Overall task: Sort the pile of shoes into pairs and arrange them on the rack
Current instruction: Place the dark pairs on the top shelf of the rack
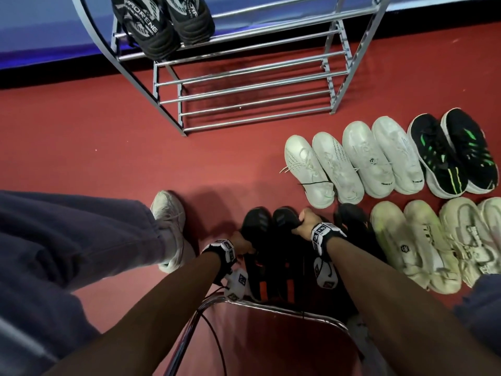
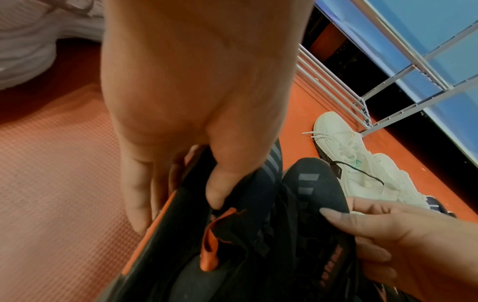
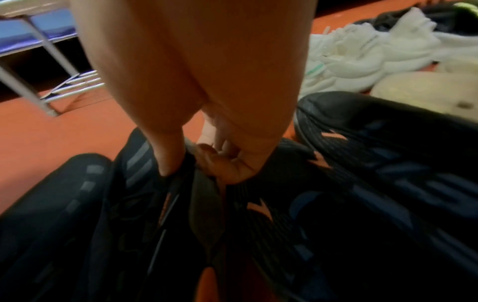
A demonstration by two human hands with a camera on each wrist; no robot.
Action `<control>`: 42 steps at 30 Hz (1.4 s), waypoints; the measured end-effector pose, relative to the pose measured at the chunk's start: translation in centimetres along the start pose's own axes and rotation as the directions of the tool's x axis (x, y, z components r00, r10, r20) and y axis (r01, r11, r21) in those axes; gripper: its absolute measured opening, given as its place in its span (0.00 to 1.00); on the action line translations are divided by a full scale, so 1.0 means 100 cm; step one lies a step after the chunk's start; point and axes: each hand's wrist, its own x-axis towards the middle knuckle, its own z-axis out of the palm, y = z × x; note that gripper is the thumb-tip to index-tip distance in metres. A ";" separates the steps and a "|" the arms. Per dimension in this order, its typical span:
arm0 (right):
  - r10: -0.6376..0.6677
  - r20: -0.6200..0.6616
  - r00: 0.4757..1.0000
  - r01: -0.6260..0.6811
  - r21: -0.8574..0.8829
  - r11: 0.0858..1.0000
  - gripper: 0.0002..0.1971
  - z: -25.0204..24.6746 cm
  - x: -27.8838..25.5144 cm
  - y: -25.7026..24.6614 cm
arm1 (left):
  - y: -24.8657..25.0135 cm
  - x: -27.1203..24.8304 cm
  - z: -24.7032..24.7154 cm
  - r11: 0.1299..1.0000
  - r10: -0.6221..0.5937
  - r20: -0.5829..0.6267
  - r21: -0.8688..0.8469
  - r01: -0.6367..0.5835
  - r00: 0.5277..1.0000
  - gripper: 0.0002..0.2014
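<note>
L hand [image 2: 181, 114] pinches black-orange shoe [image 2: 181, 255] — R hand [image 2: 403, 245] prob. grips its mate [image 2: 310, 194].

A plain indoor room with the look of a studio or hall rather than a furnished home — a red, finely textured floor [image 1: 81, 147] runs to a black skirting strip under a blue wall [image 1: 40, 31] at twelve o'clock. A chrome tube shoe rack [image 1: 244, 85] stands there, and sneakers sit paired in rows [image 1: 379, 164] on the floor at two o'clock.
</note>
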 end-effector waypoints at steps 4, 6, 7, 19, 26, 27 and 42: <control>-0.011 -0.139 0.990 0.051 0.281 0.958 0.19 0.004 0.007 0.013 | -0.008 0.010 0.004 0.984 0.118 -0.095 -0.119 -0.129 0.988 0.30; 0.018 -0.209 0.978 0.076 0.435 0.897 0.20 0.001 0.007 0.012 | -0.012 0.021 0.007 0.960 0.133 -0.213 -0.216 -0.180 0.968 0.34; 0.018 -0.233 0.972 0.101 0.489 0.867 0.20 -0.002 0.007 0.010 | -0.009 0.024 0.007 0.942 0.161 -0.239 -0.254 -0.222 0.958 0.34; -0.143 0.036 0.989 0.116 0.403 0.908 0.47 -0.005 0.005 0.000 | -0.008 0.014 -0.001 0.966 0.191 -0.043 -0.171 -0.195 0.981 0.41; 0.005 -0.078 0.997 0.044 0.618 0.785 0.22 -0.007 0.005 -0.007 | -0.010 0.018 0.005 0.985 0.132 -0.081 -0.098 -0.140 0.988 0.09; 0.001 -0.019 1.000 0.011 0.638 0.770 0.25 -0.009 0.005 -0.008 | -0.009 0.017 0.006 0.983 0.146 -0.082 -0.101 -0.154 0.986 0.05; -0.010 -0.140 0.990 0.107 0.709 0.697 0.19 -0.017 0.002 -0.036 | 0.017 0.012 -0.009 0.968 0.088 -0.260 -0.206 -0.144 0.962 0.13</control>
